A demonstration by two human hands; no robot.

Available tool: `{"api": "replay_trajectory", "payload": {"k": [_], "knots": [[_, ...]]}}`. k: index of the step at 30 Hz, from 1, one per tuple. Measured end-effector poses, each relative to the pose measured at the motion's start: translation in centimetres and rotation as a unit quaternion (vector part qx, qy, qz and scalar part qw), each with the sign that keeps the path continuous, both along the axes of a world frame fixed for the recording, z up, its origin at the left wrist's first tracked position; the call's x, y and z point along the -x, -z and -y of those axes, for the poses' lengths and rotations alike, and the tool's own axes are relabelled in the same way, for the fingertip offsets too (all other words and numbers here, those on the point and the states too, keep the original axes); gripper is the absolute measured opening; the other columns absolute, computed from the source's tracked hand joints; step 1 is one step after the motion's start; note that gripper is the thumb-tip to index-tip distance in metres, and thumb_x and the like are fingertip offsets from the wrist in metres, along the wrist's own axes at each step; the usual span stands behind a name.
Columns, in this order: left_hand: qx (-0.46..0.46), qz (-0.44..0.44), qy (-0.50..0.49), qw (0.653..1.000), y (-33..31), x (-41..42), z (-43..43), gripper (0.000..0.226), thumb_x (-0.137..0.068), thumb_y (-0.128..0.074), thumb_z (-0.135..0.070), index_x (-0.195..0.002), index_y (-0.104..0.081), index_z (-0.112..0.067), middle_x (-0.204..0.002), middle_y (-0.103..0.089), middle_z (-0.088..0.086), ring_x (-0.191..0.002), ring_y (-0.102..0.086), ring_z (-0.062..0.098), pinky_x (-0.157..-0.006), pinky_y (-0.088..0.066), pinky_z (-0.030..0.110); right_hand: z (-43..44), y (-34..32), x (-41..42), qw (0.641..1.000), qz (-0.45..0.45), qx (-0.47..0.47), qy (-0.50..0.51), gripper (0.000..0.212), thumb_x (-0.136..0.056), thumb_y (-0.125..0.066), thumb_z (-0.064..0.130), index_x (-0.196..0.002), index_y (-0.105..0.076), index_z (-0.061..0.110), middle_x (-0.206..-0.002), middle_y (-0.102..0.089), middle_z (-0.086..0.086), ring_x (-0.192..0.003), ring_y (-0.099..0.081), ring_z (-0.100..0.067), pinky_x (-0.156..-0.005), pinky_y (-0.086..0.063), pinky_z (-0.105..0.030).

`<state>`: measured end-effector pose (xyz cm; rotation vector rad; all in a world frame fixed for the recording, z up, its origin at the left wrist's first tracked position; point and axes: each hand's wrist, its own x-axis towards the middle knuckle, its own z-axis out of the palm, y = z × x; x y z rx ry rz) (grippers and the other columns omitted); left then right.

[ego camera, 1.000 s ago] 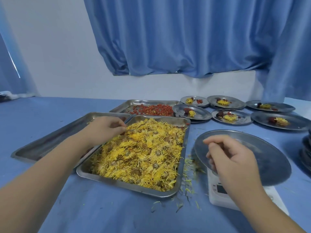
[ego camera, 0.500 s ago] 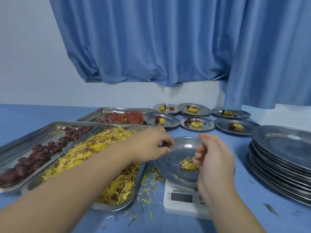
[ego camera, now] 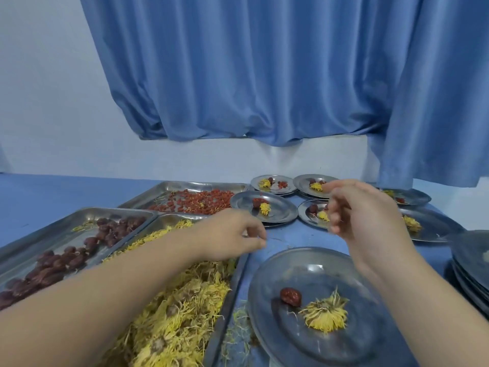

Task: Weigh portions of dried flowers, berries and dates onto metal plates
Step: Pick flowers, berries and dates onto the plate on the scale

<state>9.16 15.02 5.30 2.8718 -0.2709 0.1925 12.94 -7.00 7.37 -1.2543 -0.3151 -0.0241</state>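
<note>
A metal plate [ego camera: 267, 300] sits at the front right and carries one dark red date [ego camera: 291, 296] and one yellow dried flower [ego camera: 326, 313]. My left hand [ego camera: 232, 234] hovers over the far end of the tray of dried flowers [ego camera: 180, 313], its fingers loosely curled with nothing visible in them. My right hand [ego camera: 357, 213] is raised beyond the plate, fingers relaxed and holding nothing. Left of the flowers is the tray of dates [ego camera: 53, 260]; the tray of red berries [ego camera: 201, 201] lies behind.
Several filled plates [ego camera: 280, 210] stand at the back right, some partly hidden by my right hand. A stack of bare plates [ego camera: 471, 260] fills the right edge. Loose petals [ego camera: 238, 327] lie between tray and plate. A blue curtain [ego camera: 264, 75] hangs behind.
My left hand took a date from the tray, carried it to the plate and let it go. A flower and the date now lie on the plate. Both hands have lifted away.
</note>
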Motion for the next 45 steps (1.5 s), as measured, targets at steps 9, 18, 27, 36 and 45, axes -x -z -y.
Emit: {"api": "replay_trajectory", "payload": {"k": [9, 18, 27, 36, 45], "knots": [[-0.108, -0.042, -0.246, 0.962, -1.5, -9.8, -12.1, 0.018, -0.094, -0.055, -0.033, -0.103, -0.068, -0.025, -0.111, -0.065, -0.003, -0.099, -0.057, 0.016, -0.091, -0.046, 0.035, 0.4, 2.6, -6.3, 0.987, -0.030, 0.153, -0.031, 0.023, -0.086, -0.050, 0.003, -0.079, -0.071, 0.010, -0.054, -0.057, -0.003, -0.043, -0.046, -0.012, -0.040, -0.037, -0.023], [-0.059, -0.155, -0.256, 0.952, 3.7, -16.5, -15.2, 0.028, -0.091, -0.061, -0.031, -0.117, -0.069, -0.025, -0.131, -0.061, -0.002, -0.111, -0.055, 0.017, -0.105, -0.039, 0.040, 1.1, 3.2, -8.4, 0.986, -0.042, 0.156, -0.038, 0.023, -0.085, -0.051, 0.003, -0.078, -0.072, 0.010, -0.053, -0.058, -0.002, -0.042, -0.046, -0.012, -0.039, -0.038, -0.022], [-0.037, -0.182, -0.264, 0.946, 5.0, -18.4, -16.0, 0.026, -0.086, -0.056, -0.010, -0.086, -0.069, -0.032, -0.113, -0.064, -0.005, -0.107, -0.056, 0.018, -0.105, -0.041, 0.045, 2.6, 1.7, -8.8, 0.990, -0.030, 0.132, -0.029, 0.023, -0.085, -0.049, 0.002, -0.083, -0.071, 0.008, -0.053, -0.055, -0.002, -0.045, -0.044, -0.014, -0.042, -0.038, -0.025], [0.000, -0.123, -0.270, 0.955, 3.9, -17.7, -16.1, 0.017, -0.082, -0.065, -0.003, -0.080, -0.068, -0.020, -0.085, -0.072, 0.005, -0.070, -0.063, 0.019, -0.060, -0.049, 0.028, 2.3, 2.1, -8.9, 0.990, -0.026, 0.137, -0.023, 0.023, -0.085, -0.050, 0.002, -0.079, -0.071, 0.009, -0.053, -0.056, -0.002, -0.044, -0.046, -0.013, -0.041, -0.038, -0.023], [0.013, -0.016, -0.299, 0.954, 2.8, -16.7, -15.4, 0.013, -0.077, -0.079, -0.011, -0.075, -0.067, -0.014, -0.083, -0.070, 0.004, -0.079, -0.063, 0.019, -0.067, -0.048, 0.029, 2.3, 2.0, -8.8, 0.991, -0.019, 0.131, -0.026, 0.020, -0.083, -0.052, 0.004, -0.076, -0.070, 0.010, -0.052, -0.055, -0.002, -0.044, -0.045, -0.013, -0.040, -0.037, -0.023]]}}
